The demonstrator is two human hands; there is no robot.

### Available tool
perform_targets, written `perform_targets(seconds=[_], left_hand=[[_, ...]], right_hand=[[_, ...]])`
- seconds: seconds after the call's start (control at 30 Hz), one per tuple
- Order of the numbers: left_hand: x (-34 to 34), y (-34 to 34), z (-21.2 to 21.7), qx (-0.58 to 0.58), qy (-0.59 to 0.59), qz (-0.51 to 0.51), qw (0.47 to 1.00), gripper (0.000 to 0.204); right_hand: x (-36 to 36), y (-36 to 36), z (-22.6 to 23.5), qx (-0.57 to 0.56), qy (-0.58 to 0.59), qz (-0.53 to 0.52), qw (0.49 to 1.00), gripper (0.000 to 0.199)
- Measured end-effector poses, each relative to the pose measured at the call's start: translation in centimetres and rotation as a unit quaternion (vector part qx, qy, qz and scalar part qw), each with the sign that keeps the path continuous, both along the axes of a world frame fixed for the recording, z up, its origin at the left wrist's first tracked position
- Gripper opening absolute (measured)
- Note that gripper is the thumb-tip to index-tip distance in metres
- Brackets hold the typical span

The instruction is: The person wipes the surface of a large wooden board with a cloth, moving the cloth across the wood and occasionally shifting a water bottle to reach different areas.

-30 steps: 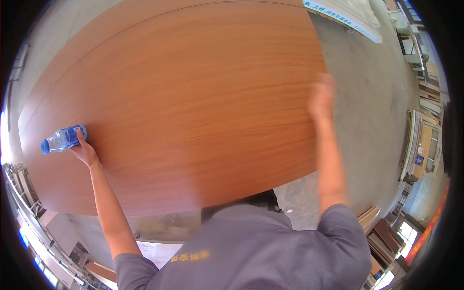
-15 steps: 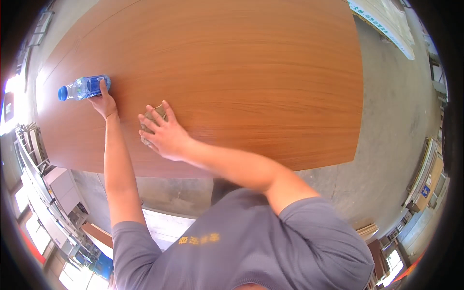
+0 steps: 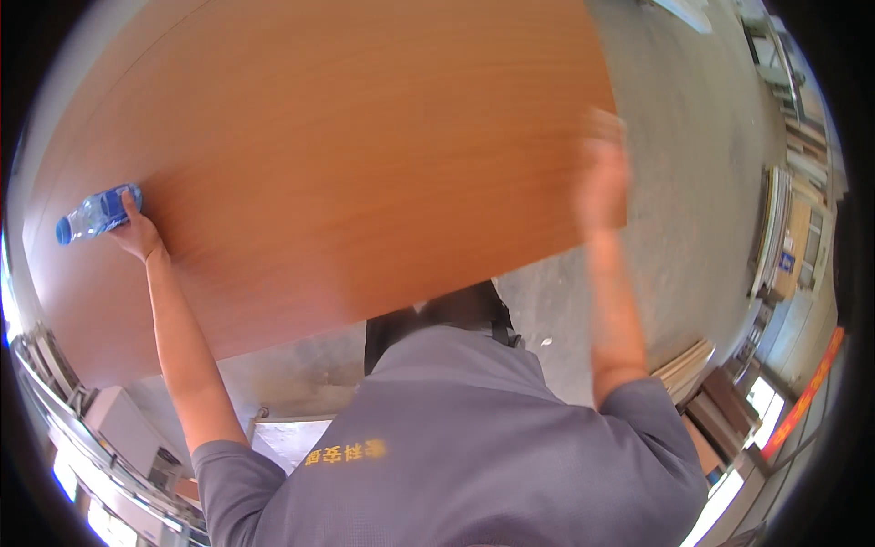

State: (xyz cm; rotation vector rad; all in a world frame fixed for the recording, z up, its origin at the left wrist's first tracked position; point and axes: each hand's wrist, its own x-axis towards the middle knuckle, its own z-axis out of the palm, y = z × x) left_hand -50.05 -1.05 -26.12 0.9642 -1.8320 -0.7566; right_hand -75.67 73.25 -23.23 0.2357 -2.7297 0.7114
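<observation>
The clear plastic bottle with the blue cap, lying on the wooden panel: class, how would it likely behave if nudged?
The bottle lies on its side, round-bodied, so it would probably roll. The wooden panel looks smooth, so it may also slide. It looks thin-walled and light; the left hand seems to steady it.

Smooth wood-grain board [image 3: 346, 155], clear plastic bottle [image 3: 96, 214]
</observation>
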Motion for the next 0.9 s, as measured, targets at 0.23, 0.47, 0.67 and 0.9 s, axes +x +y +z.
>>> perform_targets(seconds=[0.23, 0.47, 0.67, 0.9], left_hand=[[-4.4, 0.0, -2.8, 0.024, -0.060, -0.039, 0.997, 0.079], [0.3, -2.5, -1.0, -0.003, -0.059, -0.002, 0.998, 0.081], [-3.4, -1.1, -2.2, 0.035, -0.012, -0.069, 0.997, 0.072], [-4.3, 1.8, -0.1, 0.030, -0.007, -0.175, 0.984, 0.062]], right_hand=[[22.7, -30.8, -3.7, -0.053, -0.039, 0.498, 0.865, 0.049], [8.4, 2.8, -1.8, 0.165, -0.063, 0.151, 0.973, 0.044], [9.5, 22.1, -0.5, 0.020, -0.036, -0.186, 0.982, 0.033], [23.9, -33.5, -2.4, -0.069, 0.072, 0.396, 0.913, 0.045]])
